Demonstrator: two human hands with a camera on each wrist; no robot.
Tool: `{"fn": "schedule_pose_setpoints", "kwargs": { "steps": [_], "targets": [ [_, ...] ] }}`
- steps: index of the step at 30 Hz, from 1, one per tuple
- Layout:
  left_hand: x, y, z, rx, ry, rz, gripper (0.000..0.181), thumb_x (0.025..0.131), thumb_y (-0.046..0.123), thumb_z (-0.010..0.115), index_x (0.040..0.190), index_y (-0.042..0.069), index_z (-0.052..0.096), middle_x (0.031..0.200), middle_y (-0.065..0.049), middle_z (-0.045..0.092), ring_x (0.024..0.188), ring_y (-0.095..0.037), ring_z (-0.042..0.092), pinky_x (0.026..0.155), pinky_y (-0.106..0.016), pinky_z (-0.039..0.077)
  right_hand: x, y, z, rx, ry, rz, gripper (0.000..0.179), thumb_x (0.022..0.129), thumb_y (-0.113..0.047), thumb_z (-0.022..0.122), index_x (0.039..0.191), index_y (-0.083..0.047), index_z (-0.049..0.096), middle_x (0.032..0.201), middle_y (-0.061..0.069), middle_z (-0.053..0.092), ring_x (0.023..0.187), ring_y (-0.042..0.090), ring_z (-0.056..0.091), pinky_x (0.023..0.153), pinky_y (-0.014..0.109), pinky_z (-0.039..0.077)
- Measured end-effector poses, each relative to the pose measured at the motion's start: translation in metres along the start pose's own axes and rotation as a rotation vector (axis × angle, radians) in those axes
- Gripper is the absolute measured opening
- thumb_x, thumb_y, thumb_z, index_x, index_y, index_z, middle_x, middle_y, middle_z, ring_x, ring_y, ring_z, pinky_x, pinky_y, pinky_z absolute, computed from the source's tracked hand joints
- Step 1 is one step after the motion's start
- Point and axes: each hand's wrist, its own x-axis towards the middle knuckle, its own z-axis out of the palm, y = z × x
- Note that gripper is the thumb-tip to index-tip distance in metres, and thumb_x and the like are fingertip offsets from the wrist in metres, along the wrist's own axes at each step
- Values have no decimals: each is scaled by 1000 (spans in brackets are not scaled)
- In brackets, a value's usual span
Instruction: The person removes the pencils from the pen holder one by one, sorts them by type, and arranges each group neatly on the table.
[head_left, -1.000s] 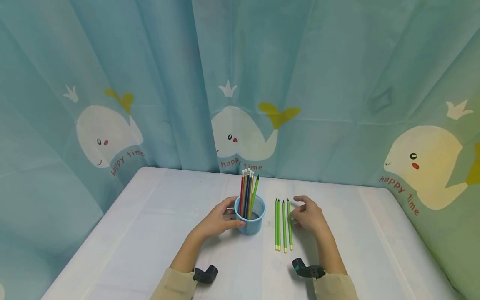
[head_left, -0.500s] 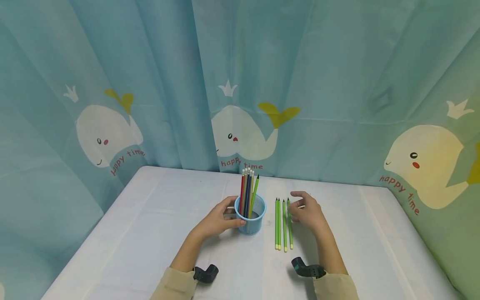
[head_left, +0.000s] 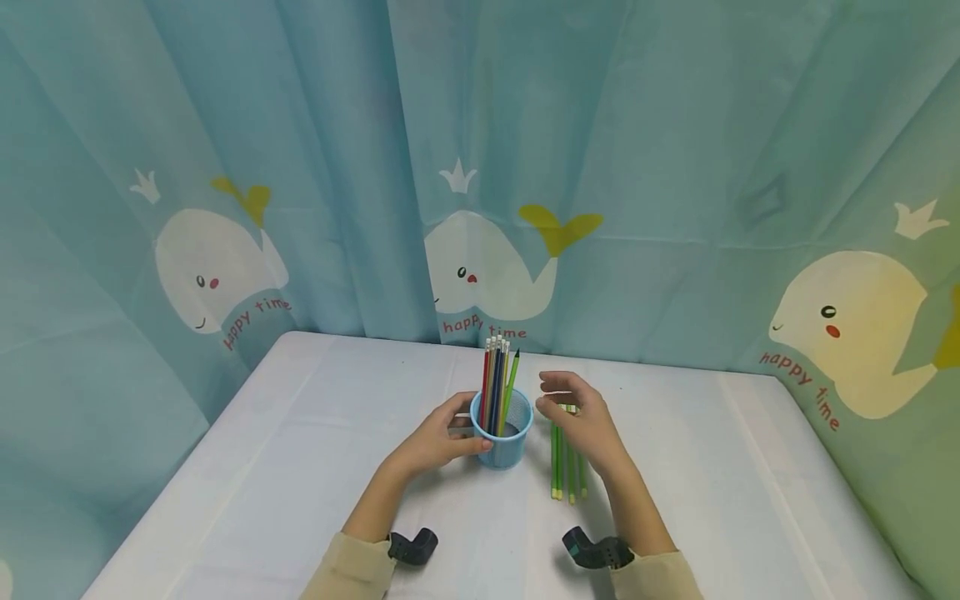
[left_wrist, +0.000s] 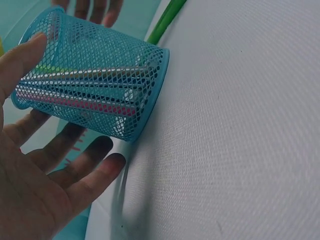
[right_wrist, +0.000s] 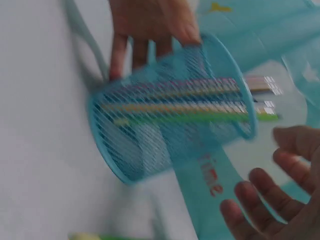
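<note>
A light blue mesh pencil cup (head_left: 510,454) stands upright on the white table. My left hand (head_left: 429,443) holds it from the left, thumb at the front of the rim and fingers around the far side. Inside lean several pencils (head_left: 492,379) with eraser ends up, plus one green pencil (head_left: 511,385) with its dark point up. To the cup's right my right hand (head_left: 587,423) hovers with relaxed, spread fingers and nothing between them. Below it several green pencils (head_left: 572,479) lie side by side, their pointed ends hidden by the hand in the head view.
The white table (head_left: 337,450) reaches back to a blue-green curtain (head_left: 660,167) printed with whales. Both wrists wear a dark camera band. The cup stands between the two hands, close to the lying pencils.
My right hand has moved left and up from the rightmost green pencil toward the cup, now covering the pencils' tips in the head view. The left hand and cup stay put.
</note>
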Motion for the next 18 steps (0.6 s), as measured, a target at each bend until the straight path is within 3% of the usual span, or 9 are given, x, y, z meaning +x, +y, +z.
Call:
{"fn": "schedule_pose_setpoints", "kwargs": {
  "steps": [8,18],
  "targets": [
    [-1,0,0,-13,-12,-12,74,88,19,77,150,9,38,147,-16,48,132,-38,52,107,-51,46,-12,-28,24,74,-54,-157,46,95,-9,67,138,1,54,148,21,47,137,44,44,104,62,44],
    [1,2,-1,-16,-12,2,74,88,17,77,150,8,37,147,-17,47,131,-38,52,107,-50,46,-4,-5,30,26,-171,-219,54,96,-21,67,147,-17,50,160,11,34,147,37,32,105,64,42]
  ]
}}
